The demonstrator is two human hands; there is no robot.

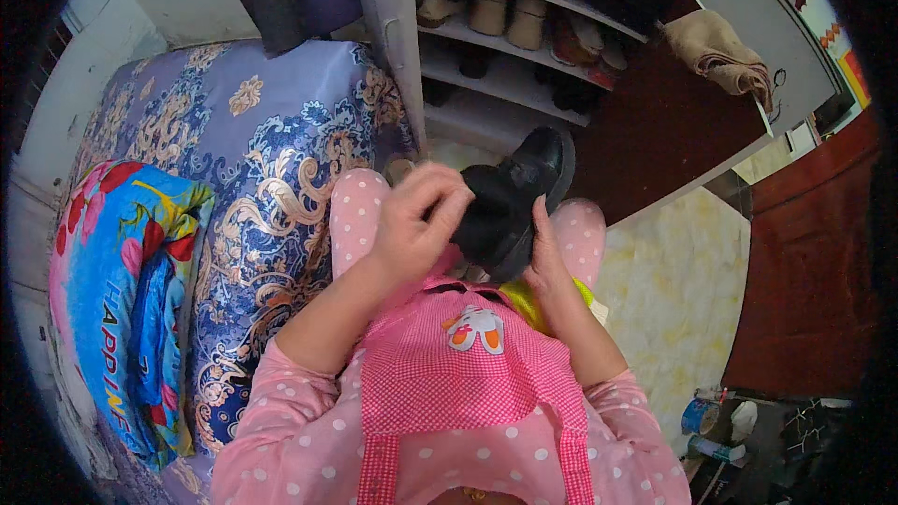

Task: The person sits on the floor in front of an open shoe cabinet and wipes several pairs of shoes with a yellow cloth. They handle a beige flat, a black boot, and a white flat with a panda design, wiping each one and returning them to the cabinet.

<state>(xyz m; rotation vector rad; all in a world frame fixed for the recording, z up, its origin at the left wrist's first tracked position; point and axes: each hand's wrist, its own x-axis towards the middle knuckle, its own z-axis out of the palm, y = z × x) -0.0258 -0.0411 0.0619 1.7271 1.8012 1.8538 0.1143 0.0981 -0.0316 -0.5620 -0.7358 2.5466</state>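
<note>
A black boot [524, 192] lies tilted over my lap, its shiny toe pointing away and to the right. My right hand [543, 252] grips it by the sole side near the heel, thumb along the edge. At the boot's left side, my left hand [423, 217] is closed, fingers curled into a pinch and slightly blurred. Whatever those fingers hold, if anything, is too small or hidden to tell. Beneath my right wrist lies a yellow-green cloth [528, 304], against the pink checked apron [458, 355] on my lap.
A bed with a blue patterned cover [253, 112] stands at the left, a folded bright quilt [122, 290] on it. Ahead is a shoe rack [496, 84] with several shoes. A brown cloth [720, 51] hangs over a cabinet edge. Assorted items [720, 430] sit at lower right.
</note>
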